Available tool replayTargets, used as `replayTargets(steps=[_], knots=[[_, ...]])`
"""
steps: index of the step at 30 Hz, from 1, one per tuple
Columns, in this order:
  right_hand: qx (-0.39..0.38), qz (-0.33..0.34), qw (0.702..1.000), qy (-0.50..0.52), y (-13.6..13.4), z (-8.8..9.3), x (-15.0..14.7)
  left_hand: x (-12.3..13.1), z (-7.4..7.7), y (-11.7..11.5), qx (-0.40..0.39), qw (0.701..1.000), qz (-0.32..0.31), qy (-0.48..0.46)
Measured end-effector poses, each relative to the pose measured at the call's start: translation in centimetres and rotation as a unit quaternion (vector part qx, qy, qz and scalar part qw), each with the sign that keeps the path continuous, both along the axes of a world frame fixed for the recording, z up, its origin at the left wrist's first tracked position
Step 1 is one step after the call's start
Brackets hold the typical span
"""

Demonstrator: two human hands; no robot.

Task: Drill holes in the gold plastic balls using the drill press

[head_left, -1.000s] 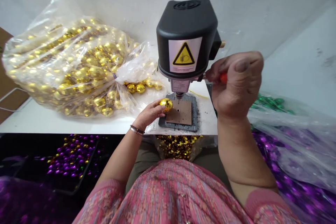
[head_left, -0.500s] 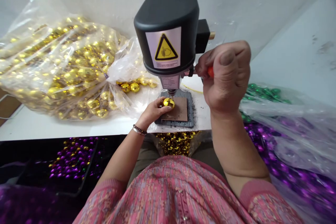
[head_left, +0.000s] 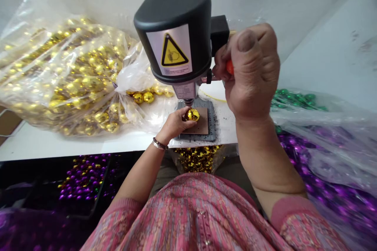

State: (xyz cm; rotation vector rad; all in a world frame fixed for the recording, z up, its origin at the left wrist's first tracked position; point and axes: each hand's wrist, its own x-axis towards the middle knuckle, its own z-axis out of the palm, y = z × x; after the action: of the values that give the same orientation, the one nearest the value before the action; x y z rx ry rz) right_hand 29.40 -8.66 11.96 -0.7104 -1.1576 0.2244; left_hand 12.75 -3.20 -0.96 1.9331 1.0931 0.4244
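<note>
the left hand [head_left: 173,123] grasps a gold mirror ball [head_left: 192,115] in its fingers, holding it directly under the bench drill [head_left: 173,27] and just above the brown pad [head_left: 202,125] on the drill's grey base [head_left: 210,135]. whether the bit touches the ball is too small to tell. the right hand [head_left: 250,70] is clenched around an orange lever handle [head_left: 230,67] at the drill's 3 o'clock. a clear bag of gold balls [head_left: 67,78] lies on the white table [head_left: 38,145] at 9 o'clock from the drill, with loose gold balls [head_left: 144,97] beside it. green beads [head_left: 294,100] lie at 3 o'clock, and purple beads [head_left: 82,178] lie in a black tray [head_left: 103,176] at 7 o'clock.
</note>
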Motion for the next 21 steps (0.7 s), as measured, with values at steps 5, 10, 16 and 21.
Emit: replayTargets(steps=[5, 10, 16, 21], knots=[[-0.007, 0.023, 1.000, 0.012, -0.5, -0.1, 0.1, 0.1, -0.2, 0.2, -0.003, 1.000, 0.000, 0.014], [-0.051, -0.008, 0.999, -0.016, -1.6, -0.9, 0.0, 0.2, -0.1, -0.1, -0.016, 1.000, 0.022, 0.012], [-0.021, 0.006, 0.999, -0.030, -1.9, -2.2, 0.4, 0.1, -0.3, -0.1, -0.017, 1.000, 0.017, 0.001], [0.017, 0.051, 0.996, -0.071, -2.3, -3.2, 0.8, 0.0, -0.7, 0.0, -0.020, 1.000, 0.011, -0.021]])
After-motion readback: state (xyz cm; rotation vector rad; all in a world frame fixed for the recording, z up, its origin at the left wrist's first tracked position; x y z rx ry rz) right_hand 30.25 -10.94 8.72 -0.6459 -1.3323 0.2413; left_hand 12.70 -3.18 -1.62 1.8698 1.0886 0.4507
